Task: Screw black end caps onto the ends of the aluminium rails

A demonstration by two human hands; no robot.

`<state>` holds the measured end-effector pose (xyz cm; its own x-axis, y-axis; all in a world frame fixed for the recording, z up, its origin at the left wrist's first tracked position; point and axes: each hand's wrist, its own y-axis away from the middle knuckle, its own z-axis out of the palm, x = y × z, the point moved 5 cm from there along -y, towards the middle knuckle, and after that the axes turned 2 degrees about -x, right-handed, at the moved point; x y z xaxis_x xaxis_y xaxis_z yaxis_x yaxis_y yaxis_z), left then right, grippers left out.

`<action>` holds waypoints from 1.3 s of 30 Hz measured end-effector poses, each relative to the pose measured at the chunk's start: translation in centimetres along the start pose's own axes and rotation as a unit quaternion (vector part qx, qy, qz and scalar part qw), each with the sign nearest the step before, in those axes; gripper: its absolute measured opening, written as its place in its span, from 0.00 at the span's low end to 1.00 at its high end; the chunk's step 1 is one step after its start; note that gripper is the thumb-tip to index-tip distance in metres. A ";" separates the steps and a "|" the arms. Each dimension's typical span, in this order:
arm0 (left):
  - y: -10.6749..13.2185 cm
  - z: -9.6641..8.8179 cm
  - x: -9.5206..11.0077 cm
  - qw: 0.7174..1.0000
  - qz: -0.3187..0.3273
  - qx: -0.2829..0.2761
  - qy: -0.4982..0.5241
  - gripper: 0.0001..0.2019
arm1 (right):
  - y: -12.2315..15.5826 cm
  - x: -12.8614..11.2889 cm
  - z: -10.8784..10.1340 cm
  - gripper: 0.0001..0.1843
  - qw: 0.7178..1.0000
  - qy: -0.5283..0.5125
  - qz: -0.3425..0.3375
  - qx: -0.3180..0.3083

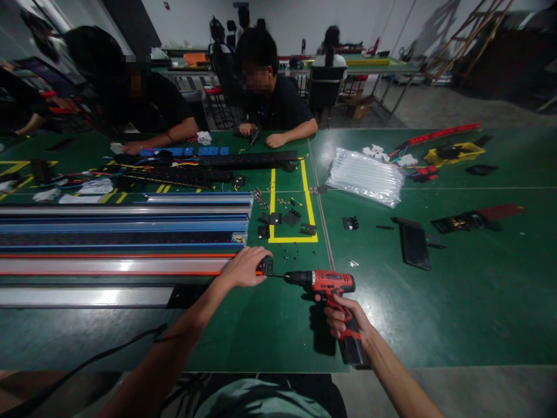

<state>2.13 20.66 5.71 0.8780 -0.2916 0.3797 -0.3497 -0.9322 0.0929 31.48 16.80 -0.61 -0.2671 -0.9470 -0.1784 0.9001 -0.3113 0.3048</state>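
Observation:
My right hand (343, 318) grips the handle of a red and black cordless drill (333, 281), index finger near its trigger. The long thin bit (278, 276) points left and meets a small black end cap (267, 266). That cap sits at the right end of a long metal profile with orange edges (130, 266). My left hand (248, 267) is closed over this end, its fingers on the cap and profile. Part of the profile end is hidden under the hand. Several small dark screws (296, 253) lie just beyond the drill.
Blue-edged profiles (122, 225) and a silver one (87, 296) lie alongside. Black brackets (291, 217) rest around a yellow taped outline (293, 240). Clear-wrapped tubes (365, 177) and a black phone-like slab (414, 247) are to the right. Two people (278, 104) (152, 110) work across the table (478, 302).

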 end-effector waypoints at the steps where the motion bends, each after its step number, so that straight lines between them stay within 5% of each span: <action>1: 0.0 0.0 0.0 1.000 -0.001 0.001 0.000 0.26 | 0.0 -0.2 0.0 0.16 1.000 -0.002 0.009 -0.001; 39: 0.0 -0.4 0.3 1.000 -0.003 0.009 0.009 0.25 | -0.2 -1.3 -0.4 0.10 0.998 0.032 0.050 0.031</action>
<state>2.27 20.63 6.20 0.8745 -0.2814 0.3950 -0.3379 -0.9378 0.0799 31.79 18.12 -0.78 -0.1524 -0.9674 -0.2020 0.8977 -0.2210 0.3810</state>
